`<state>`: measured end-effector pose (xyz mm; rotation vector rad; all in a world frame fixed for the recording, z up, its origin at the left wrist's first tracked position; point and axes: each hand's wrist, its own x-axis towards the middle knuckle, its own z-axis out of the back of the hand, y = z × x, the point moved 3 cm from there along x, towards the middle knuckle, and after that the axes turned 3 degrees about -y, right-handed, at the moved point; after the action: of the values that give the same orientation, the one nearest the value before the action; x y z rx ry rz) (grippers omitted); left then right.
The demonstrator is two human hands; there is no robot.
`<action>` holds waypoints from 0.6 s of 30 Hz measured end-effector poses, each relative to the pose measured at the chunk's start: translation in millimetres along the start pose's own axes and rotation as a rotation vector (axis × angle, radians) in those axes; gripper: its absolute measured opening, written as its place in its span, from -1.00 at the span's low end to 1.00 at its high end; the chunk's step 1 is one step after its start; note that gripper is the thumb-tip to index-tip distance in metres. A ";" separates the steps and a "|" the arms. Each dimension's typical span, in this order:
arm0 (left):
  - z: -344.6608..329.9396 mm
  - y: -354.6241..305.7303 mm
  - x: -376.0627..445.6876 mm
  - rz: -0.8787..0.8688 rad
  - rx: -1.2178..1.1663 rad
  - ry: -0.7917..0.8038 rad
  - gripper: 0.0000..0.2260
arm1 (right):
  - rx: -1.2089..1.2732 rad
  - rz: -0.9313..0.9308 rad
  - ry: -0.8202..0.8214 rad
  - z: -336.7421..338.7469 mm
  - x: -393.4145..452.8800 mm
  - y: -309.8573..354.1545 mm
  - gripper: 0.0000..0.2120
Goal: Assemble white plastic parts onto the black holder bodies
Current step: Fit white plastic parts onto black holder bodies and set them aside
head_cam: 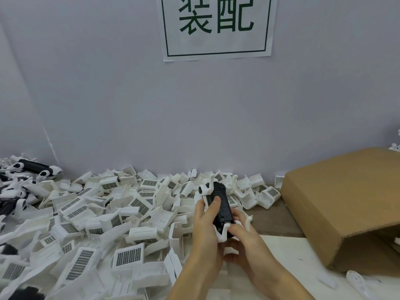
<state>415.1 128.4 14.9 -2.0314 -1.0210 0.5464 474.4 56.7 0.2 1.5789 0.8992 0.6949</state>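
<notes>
A pale grey wall fills the upper two thirds of the frame, with a white paper sign at top centre bearing two large dark green characters inside a green border. Below it the desk runs across the bottom of the frame, its brown top showing right of centre. A heap of white plastic parts, many with dark gridded faces, covers the lower left and centre of the desk and reaches back to the wall. A brown cardboard box lies on its side at the right, its open end toward the lower right corner. At the far left edge, several assembled holders in black and white lie among the loose parts.

Just right of centre in the lower frame, both hands hold one black holder body above the pile. The left hand is wrapped round its left side, thumb pressed on the black face. The right hand grips its lower end, where a white end piece sits against the body. Another white fitting sits at the holder's top end.
</notes>
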 end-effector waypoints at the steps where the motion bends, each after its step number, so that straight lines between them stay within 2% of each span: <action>1: 0.2 0.3 0.0 0.005 0.002 -0.005 -0.86 | 0.006 0.001 0.005 0.7 0.7 -0.7 -0.67; 8: 1.9 1.8 0.5 0.006 -0.009 -0.017 -0.86 | 0.070 0.005 0.070 1.3 0.0 0.4 -0.64; 13: 3.4 2.6 0.4 0.026 -0.009 -0.020 -0.90 | 0.036 0.006 0.090 3.3 1.6 -1.5 -0.45; 18: 1.5 0.9 -0.6 0.011 0.008 -0.017 -0.83 | 0.016 0.005 0.037 2.6 2.1 -1.6 -0.57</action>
<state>414.2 128.3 13.3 -2.0296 -1.0161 0.5740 477.4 57.2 -2.0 1.5874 0.9311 0.7239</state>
